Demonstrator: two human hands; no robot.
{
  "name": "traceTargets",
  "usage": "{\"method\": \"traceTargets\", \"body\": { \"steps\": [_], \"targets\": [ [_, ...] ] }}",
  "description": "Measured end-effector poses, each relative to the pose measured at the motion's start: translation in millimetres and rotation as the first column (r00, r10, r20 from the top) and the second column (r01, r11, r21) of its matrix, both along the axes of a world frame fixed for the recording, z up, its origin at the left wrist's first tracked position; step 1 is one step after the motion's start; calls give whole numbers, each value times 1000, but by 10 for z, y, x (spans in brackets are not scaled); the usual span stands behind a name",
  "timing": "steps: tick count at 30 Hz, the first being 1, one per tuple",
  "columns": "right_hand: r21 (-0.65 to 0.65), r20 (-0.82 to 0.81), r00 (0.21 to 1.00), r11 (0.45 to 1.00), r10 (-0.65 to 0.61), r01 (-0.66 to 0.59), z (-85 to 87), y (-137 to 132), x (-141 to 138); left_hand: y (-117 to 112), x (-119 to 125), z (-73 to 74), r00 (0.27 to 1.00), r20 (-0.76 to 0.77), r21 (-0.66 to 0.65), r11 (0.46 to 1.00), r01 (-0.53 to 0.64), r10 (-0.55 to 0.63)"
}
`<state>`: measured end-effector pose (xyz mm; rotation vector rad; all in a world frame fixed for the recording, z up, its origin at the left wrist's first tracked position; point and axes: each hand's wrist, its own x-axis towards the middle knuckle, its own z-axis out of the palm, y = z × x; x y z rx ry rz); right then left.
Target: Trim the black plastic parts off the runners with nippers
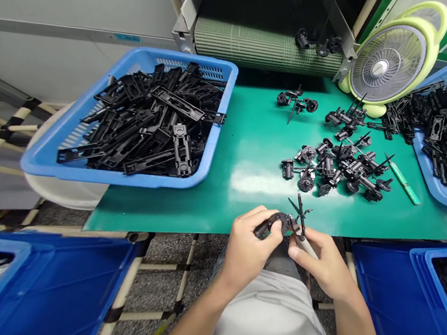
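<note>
My left hand is closed around a black plastic part with a round, flanged end, its thumb pressed on the flange. Thin black runners stick up from the part's right side. In my right hand is a pair of nippers with pale grips. Their metal jaws meet the part where the runners join it; whether the blades are fully closed is too small to tell. Both hands are close together over the table's front edge. Beyond them lies a pile of similar black parts with runners.
A blue basket heaped with long black parts stands left on the green table. At right are a green cutter knife, a lime fan and another blue basket. A conveyor belt ends at the back. Blue bins flank me below.
</note>
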<state>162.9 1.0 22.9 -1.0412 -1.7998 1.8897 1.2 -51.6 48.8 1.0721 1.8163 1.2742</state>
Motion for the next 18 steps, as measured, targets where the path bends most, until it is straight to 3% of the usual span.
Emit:
{"method": "traceTargets", "body": {
  "steps": [6,11,18],
  "targets": [
    [-38,67,998,999,-10,12,-20,193,-154,98,-74,-46,999,-30,21,999,-36,36],
    [-86,102,990,993,94,-85,-6,470,-469,211,-205,-239,971,20,12,971,-238,238],
    [-130,92,979,977,182,-169,103,662,-719,263,-291,-529,871,201,90,877,-472,448]
  ]
}}
